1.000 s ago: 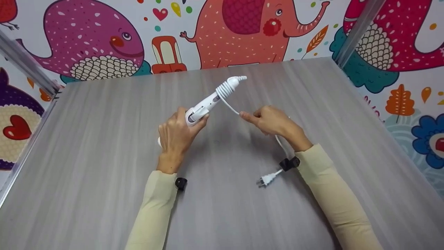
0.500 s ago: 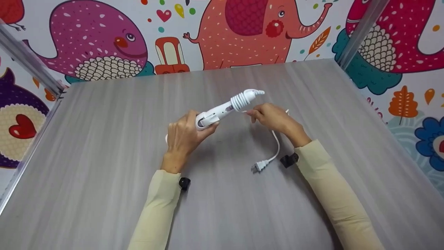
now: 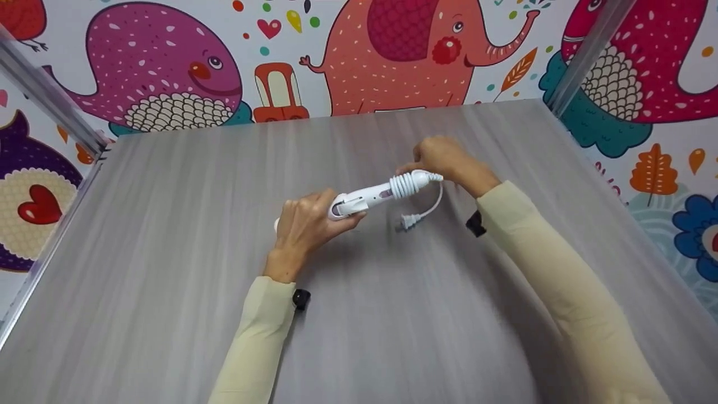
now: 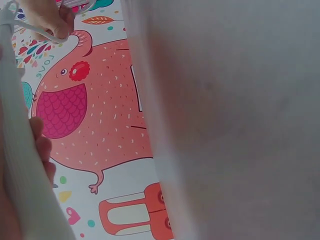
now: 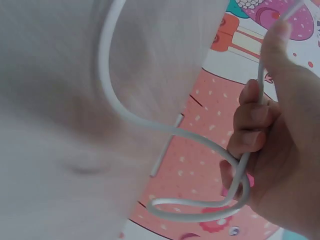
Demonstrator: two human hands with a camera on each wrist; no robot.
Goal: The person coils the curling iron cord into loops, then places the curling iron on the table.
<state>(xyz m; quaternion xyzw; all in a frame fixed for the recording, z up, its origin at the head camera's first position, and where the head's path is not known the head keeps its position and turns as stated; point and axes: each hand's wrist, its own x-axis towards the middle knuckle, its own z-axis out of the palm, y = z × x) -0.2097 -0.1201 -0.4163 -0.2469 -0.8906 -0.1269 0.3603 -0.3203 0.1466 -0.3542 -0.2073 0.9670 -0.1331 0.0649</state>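
Observation:
My left hand grips a white curling iron around its left part, holding it above the table with the handle end pointing right. Several turns of the white power cord are wound round the handle near its end. Just behind that end is my right hand, palm partly hidden in the head view. In the right wrist view its curled fingers and thumb hold the cord, with a slack loop hanging below them. The plug dangles in front of the handle. The left wrist view shows the iron's smooth body close up.
A grey wood-grain table lies under both hands. Behind it stands a wall panel printed with cartoon animals, with metal posts at the corners. Small black cameras sit at both wrists.
The curling iron has swung lower and to the right, now closer to level. My right hand has moved from in front of the handle to behind its end, carrying the cord; the plug has moved up.

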